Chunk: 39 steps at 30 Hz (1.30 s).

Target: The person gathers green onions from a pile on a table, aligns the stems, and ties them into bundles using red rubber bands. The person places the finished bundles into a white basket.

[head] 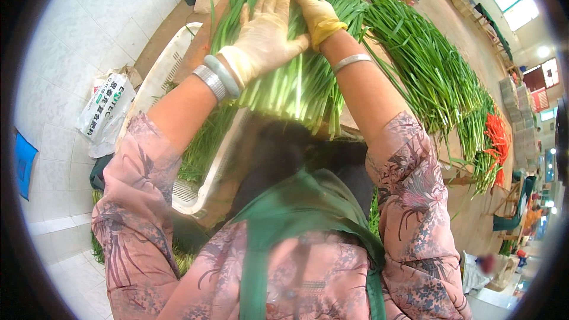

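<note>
A thick bunch of garlic chives (pixel 284 93) lies before me, its pale stalk ends towards my body and its leaves pointing away. On top of it rests my left hand (pixel 266 31), in a thin whitish glove, palm down with the thumb spread. My right hand (pixel 319 17), in a yellowish glove, touches the upper right of the same bunch, beside my left fingertips. Some of the right fingers are hidden, so its grip is unclear. To the right, a long row of more garlic chives (pixel 418 58) lies on the wooden table (pixel 449 146).
A white plastic crate (pixel 189 200) with loose greens stands at left, below the bunch. Orange-red ties (pixel 497 142) lie at the table's right end. A printed white sack (pixel 106 109) sits by the tiled wall (pixel 58 98). Other work tables stand farther right.
</note>
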Tool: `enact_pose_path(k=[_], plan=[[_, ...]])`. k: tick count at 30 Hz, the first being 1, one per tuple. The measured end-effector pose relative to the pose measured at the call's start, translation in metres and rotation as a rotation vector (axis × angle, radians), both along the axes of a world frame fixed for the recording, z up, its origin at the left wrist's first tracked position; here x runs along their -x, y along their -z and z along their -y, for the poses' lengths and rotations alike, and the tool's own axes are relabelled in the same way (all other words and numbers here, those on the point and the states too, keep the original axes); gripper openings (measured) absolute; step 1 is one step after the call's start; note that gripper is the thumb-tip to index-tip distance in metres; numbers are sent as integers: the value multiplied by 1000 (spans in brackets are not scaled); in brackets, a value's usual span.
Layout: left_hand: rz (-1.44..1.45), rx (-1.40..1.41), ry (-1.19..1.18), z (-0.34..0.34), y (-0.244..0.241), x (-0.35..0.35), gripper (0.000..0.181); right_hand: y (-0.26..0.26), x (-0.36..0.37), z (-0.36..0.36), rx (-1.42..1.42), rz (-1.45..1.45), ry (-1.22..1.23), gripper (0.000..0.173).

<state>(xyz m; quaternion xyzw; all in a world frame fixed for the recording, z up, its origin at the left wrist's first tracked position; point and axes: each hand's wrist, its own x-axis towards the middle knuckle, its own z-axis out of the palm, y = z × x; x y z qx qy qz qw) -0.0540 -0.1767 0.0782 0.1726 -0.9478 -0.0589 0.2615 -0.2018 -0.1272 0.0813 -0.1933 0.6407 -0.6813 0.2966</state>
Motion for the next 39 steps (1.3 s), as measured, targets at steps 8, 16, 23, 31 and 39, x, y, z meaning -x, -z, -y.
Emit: enact_pose_path(k=[8,16,23,31,39], plan=[[76,50,91,16,25,4,91,-28,27,-54,-328,-878,23,56],[26,281,350,17,13,4,51,-43,-109,-151,-128,-1217,-440,31],[184,107,438,13,10,6,45,-12,-146,-156,-470,-1496,-212,17],[179,43,467,12,11,12,46,8,-179,-185,-297,-1029,-793,14],[222,52,425,13,10,2,44,-42,-128,-155,-248,-1193,-309,21]])
